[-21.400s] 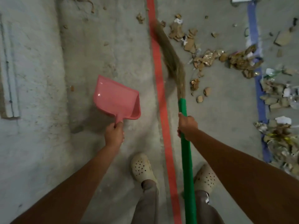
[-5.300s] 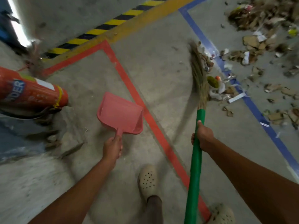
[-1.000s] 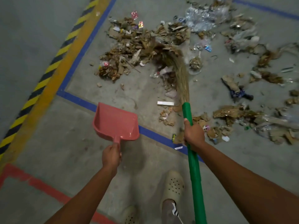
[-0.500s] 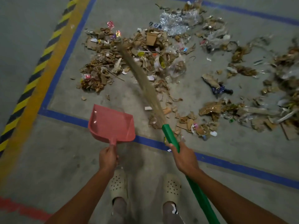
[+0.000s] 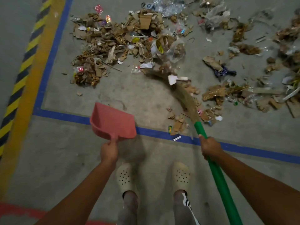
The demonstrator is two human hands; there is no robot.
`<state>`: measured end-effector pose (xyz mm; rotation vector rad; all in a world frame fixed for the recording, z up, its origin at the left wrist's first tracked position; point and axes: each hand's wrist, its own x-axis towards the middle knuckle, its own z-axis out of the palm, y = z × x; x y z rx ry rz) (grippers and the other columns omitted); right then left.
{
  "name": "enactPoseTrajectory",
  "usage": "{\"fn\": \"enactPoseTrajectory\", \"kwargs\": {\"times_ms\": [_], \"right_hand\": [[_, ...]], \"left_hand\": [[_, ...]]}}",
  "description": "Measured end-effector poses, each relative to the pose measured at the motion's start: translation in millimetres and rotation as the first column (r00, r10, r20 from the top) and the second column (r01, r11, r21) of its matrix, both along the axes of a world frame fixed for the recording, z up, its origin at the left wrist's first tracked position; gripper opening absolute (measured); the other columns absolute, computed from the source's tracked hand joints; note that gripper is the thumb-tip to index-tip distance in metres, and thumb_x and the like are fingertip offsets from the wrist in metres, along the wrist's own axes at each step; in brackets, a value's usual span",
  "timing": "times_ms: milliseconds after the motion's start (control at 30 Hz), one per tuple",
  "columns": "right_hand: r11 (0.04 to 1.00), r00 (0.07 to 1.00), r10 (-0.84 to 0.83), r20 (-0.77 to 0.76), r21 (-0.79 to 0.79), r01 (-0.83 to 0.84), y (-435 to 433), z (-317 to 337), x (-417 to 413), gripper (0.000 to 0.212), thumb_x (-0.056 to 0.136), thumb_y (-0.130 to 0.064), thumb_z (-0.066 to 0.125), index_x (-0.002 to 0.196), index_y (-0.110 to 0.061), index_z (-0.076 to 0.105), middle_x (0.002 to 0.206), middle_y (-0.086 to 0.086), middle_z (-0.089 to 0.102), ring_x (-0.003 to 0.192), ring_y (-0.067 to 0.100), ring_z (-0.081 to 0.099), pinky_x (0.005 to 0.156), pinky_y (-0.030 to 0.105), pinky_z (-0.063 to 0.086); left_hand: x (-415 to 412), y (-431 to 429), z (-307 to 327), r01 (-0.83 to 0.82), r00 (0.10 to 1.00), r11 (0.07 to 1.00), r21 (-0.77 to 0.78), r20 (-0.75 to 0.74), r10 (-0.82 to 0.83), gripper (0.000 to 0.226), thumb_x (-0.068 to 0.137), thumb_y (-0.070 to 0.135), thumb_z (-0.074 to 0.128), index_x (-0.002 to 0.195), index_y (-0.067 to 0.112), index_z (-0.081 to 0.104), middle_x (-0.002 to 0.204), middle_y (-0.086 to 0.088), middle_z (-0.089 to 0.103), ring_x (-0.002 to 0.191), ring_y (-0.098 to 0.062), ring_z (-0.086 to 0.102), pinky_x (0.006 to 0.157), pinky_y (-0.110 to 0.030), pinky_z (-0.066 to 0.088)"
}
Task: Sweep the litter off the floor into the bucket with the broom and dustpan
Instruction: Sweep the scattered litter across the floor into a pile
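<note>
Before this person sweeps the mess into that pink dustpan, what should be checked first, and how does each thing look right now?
1. Left hand grips the dustpan by its handle: ok.
2. Right hand grips the broom: ok.
3. Bristles reach the litter: ok, they lie among scraps.
4. Dustpan set on the floor beside the bristles: not ok, it is held up and apart from them.
5. Bucket close by: cannot tell, none in view.
</note>
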<state>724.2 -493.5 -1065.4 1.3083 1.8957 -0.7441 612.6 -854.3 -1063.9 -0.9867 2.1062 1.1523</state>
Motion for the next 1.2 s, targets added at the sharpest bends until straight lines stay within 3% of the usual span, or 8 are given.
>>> {"fn": "enactPoseTrajectory", "kwargs": {"times_ms": [67, 233, 500, 567, 700, 900, 1067, 1200], "right_hand": [[0.993, 0.992, -0.115, -0.056, 0.026, 0.117, 21, 0, -9, 0.068, 0.104, -0.057, 0.035, 0.089, 0.002, 0.064, 0.078, 0.020, 0.069, 0.078, 0.038, 0.070, 0.083, 0.047, 0.057], [0.957, 0.932, -0.257, -0.257, 0.068, 0.283, 54, 26, -29, 0.060, 0.103, -0.056, 0.037, 0.082, -0.005, 0.061, 0.070, 0.020, 0.069, 0.070, 0.039, 0.070, 0.079, 0.051, 0.059], [0.978, 0.920, -0.170, -0.354, 0.057, 0.202, 36, 73, -18, 0.052, 0.103, -0.058, 0.035, 0.104, -0.011, 0.056, 0.076, 0.014, 0.069, 0.058, 0.028, 0.068, 0.057, 0.036, 0.055], [0.990, 0.926, -0.108, -0.361, 0.042, 0.132, 18, 79, -9, 0.050, 0.101, -0.063, 0.034, 0.104, -0.017, 0.054, 0.080, 0.012, 0.068, 0.065, 0.029, 0.069, 0.062, 0.044, 0.059], [0.999, 0.952, 0.012, -0.305, -0.032, -0.023, -10, 76, 25, 0.074, 0.082, -0.088, 0.027, 0.105, -0.022, 0.054, 0.090, 0.013, 0.070, 0.081, 0.035, 0.070, 0.073, 0.050, 0.061], [0.958, 0.964, 0.242, -0.110, -0.128, -0.255, -22, 69, 102, 0.043, 0.100, -0.061, 0.041, 0.099, -0.020, 0.052, 0.090, 0.008, 0.066, 0.084, 0.028, 0.066, 0.069, 0.035, 0.050], [0.947, 0.963, 0.264, 0.047, -0.203, -0.250, 3, 58, 163, 0.050, 0.102, -0.058, 0.040, 0.110, -0.011, 0.058, 0.103, 0.011, 0.067, 0.090, 0.027, 0.066, 0.077, 0.035, 0.055], [0.984, 0.981, 0.153, 0.121, -0.114, -0.140, 43, 47, 175, 0.055, 0.101, -0.059, 0.040, 0.118, -0.010, 0.060, 0.112, 0.015, 0.067, 0.098, 0.032, 0.066, 0.077, 0.034, 0.050]], "left_hand": [[-6, 16, 5, 0.008, 1.000, 0.998, 0.055, -0.022, -0.007, 0.056, 0.093, 0.063, 0.057, 0.067, 0.014, 0.052, 0.059, -0.010, 0.048, 0.045, -0.019, 0.040, 0.041, -0.025, 0.031], [-16, 52, 19, -0.008, 0.998, 0.989, 0.150, -0.065, 0.018, 0.047, 0.096, 0.057, 0.058, 0.079, 0.014, 0.052, 0.061, -0.010, 0.044, 0.035, -0.010, 0.034, 0.031, -0.019, 0.024], [-14, 91, 52, 0.053, 0.994, 0.983, 0.174, -0.104, -0.035, 0.051, 0.095, 0.060, 0.057, 0.072, 0.016, 0.048, 0.062, -0.009, 0.045, 0.042, -0.014, 0.037, 0.034, -0.023, 0.028], [-9, 91, 53, 0.048, 0.995, 0.986, 0.160, -0.094, -0.033, 0.052, 0.095, 0.061, 0.057, 0.071, 0.015, 0.050, 0.060, -0.007, 0.046, 0.044, -0.015, 0.038, 0.035, -0.023, 0.028], [14, 83, 48, 0.048, 0.996, 0.993, 0.109, -0.080, -0.040, 0.049, 0.097, 0.054, 0.058, 0.070, 0.013, 0.050, 0.056, -0.007, 0.045, 0.045, -0.018, 0.038, 0.034, -0.022, 0.027], [67, 64, 36, 0.121, 0.992, 0.993, -0.010, 0.022, -0.121, 0.064, 0.092, 0.068, 0.053, 0.062, 0.011, 0.052, 0.054, -0.010, 0.051, 0.043, -0.021, 0.045, 0.053, -0.035, 0.039], [97, 80, 40, 0.154, 0.984, 0.988, 0.002, 0.086, -0.153, 0.059, 0.096, 0.061, 0.054, 0.069, 0.009, 0.055, 0.055, -0.009, 0.052, 0.041, -0.021, 0.044, 0.048, -0.027, 0.035], [103, 114, 40, 0.230, 0.967, 0.972, 0.051, 0.102, -0.234, 0.054, 0.096, 0.061, 0.055, 0.074, 0.012, 0.051, 0.060, -0.010, 0.047, 0.043, -0.018, 0.038, 0.039, -0.024, 0.029]]}}
